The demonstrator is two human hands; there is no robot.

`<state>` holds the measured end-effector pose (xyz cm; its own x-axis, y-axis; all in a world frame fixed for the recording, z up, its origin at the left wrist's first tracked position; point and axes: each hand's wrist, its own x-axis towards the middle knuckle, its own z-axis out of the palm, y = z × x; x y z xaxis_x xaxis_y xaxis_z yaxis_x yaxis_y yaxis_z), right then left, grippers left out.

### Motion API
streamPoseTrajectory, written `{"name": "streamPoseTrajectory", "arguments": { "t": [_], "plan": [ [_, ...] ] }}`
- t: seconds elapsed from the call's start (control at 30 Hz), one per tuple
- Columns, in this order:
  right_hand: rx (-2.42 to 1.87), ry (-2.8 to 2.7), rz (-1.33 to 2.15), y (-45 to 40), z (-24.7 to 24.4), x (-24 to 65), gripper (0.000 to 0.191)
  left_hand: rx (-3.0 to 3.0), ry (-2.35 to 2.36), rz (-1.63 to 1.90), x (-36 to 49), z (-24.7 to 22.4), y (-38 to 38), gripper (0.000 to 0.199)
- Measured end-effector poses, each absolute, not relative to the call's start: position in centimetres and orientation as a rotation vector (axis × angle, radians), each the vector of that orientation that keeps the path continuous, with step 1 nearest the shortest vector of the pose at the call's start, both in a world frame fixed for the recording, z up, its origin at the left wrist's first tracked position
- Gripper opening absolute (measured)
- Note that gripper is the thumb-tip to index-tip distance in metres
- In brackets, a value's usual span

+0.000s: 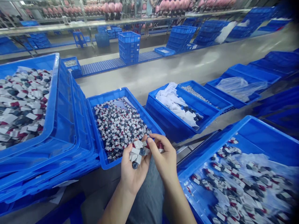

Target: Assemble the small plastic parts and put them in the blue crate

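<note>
My left hand (132, 179) is cupped, palm up, around a handful of small blocky white and dark parts (137, 150). Its fingers curl about them. Beside it and touching the pile, my right hand (167, 158) has thumb and fingers closed on some of these small parts; a red one (160, 145) shows between its fingers. How many it grips is hidden. Both hands are over the near edge of a shallow blue crate (109, 165), which holds a heap of similar white, dark and red parts (121, 124).
At left rises a stack of blue crates (67, 115), its top one full of parts. A large blue crate (268, 137) at right holds parts and clear plastic. Ahead are a crate with a white bag (171, 98), a roller conveyor (101, 67) and stacked crates (129, 46).
</note>
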<state>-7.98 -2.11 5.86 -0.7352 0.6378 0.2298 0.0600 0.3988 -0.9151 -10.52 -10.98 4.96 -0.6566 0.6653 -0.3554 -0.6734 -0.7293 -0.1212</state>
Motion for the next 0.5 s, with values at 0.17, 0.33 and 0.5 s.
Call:
{"name": "streamPoseTrajectory", "arguments": {
  "t": [0.17, 0.33, 0.5],
  "plan": [
    [-0.347, -2.484, 1.300, -1.4, 5.6, -6.9, 0.034, -0.515, 0.162, 2.360, -10.9, 5.4, -11.0, 0.024],
    [-0.254, -2.488, 1.275, -1.9, 5.6, -6.5, 0.030, -0.514, 0.232, 2.374, -11.2, 5.4, -11.1, 0.030],
    [-0.272, -2.341, 1.188, -2.4, 4.9, -6.1, 0.033, -0.503, 0.137, 2.337, -11.2, 5.7, -11.0, 0.031]
  ]
}}
